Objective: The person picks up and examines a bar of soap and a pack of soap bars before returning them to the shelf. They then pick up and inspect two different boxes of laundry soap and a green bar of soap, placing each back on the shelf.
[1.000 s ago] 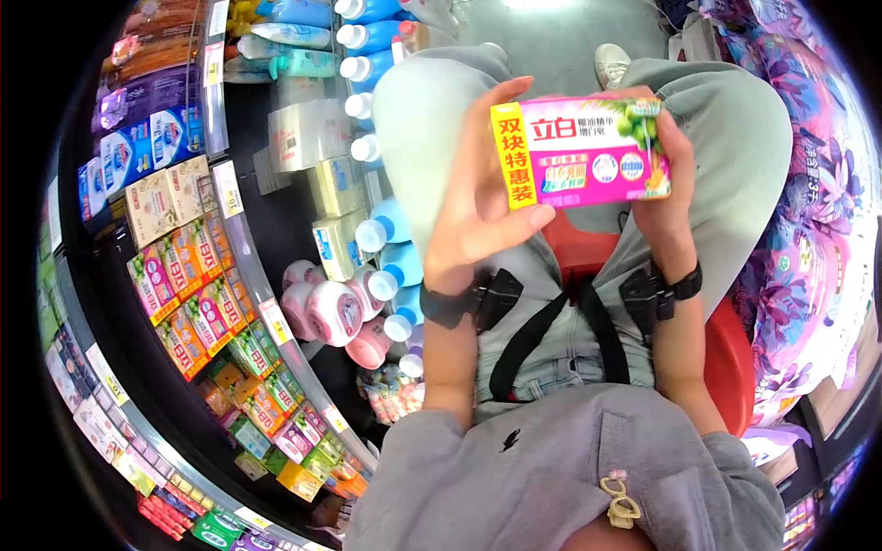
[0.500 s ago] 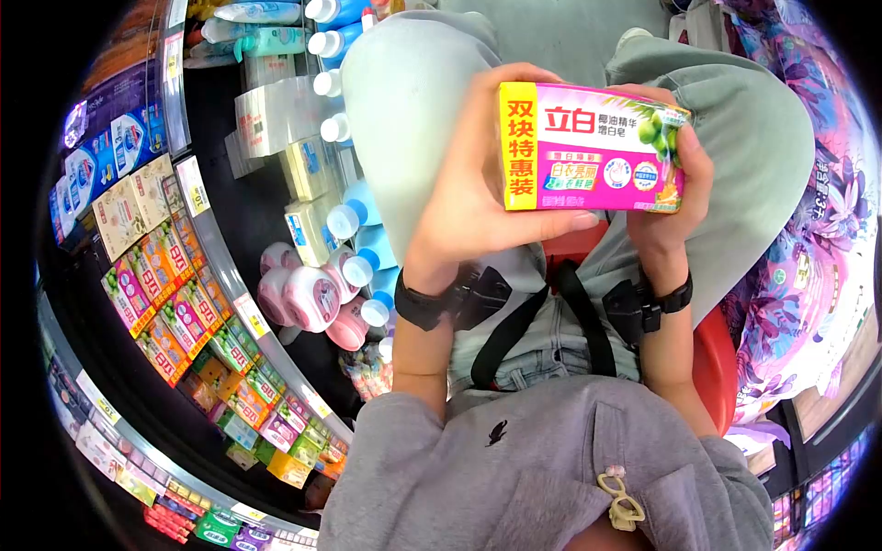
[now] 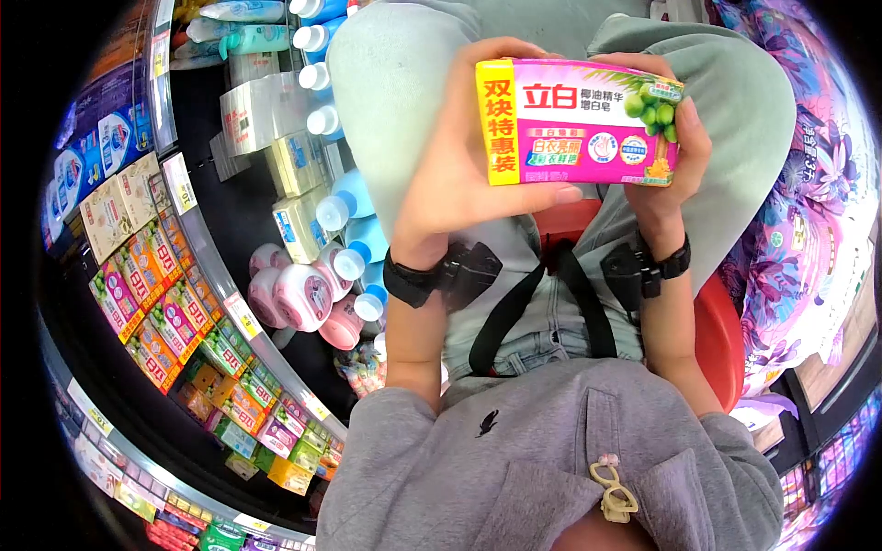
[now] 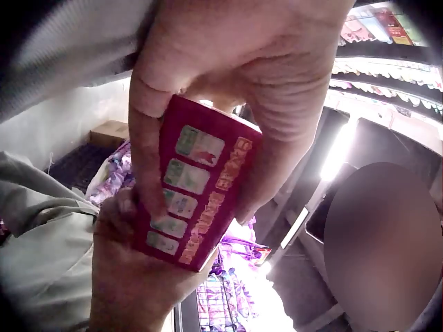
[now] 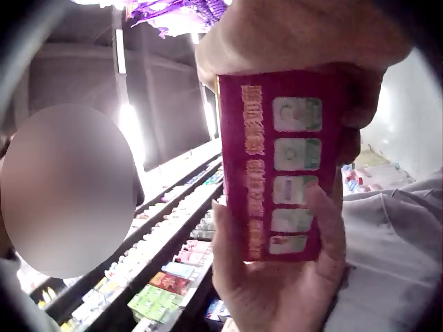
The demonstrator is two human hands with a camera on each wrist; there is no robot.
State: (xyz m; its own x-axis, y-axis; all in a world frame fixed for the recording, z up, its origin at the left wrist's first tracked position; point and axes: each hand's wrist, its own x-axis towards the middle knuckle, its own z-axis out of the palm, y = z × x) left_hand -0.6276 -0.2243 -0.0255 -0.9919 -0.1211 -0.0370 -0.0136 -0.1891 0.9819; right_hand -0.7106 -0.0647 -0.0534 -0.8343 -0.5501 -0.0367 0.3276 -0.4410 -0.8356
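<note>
A pink soap pack point(image 3: 588, 119) with a yellow end band and green fruit printed on it is held up over the lap, its printed front facing the head camera. My left hand point(image 3: 446, 161) grips its left end, thumb along the lower edge and fingers behind. At the other end, my right hand point(image 3: 675, 170) holds the corner, with a fingertip at the front edge. A narrow dark-pink side of the soap pack point(image 4: 201, 183), with a row of small pictures, shows in the left wrist view between both hands. The right wrist view shows this same side.
On the left stands a shop shelf with soap boxes point(image 3: 152, 266) and price tags. Blue-capped bottles point(image 3: 354, 248) and pink bottles point(image 3: 303, 296) stand beside my left arm. Large purple bags point(image 3: 813, 211) are stacked on the right. A red stool point(image 3: 721, 340) is under the person.
The soap pack has come up nearer the head camera, looks slightly larger, and its front is sharper. Both hands keep hold of it. The shelf has shifted left in view.
</note>
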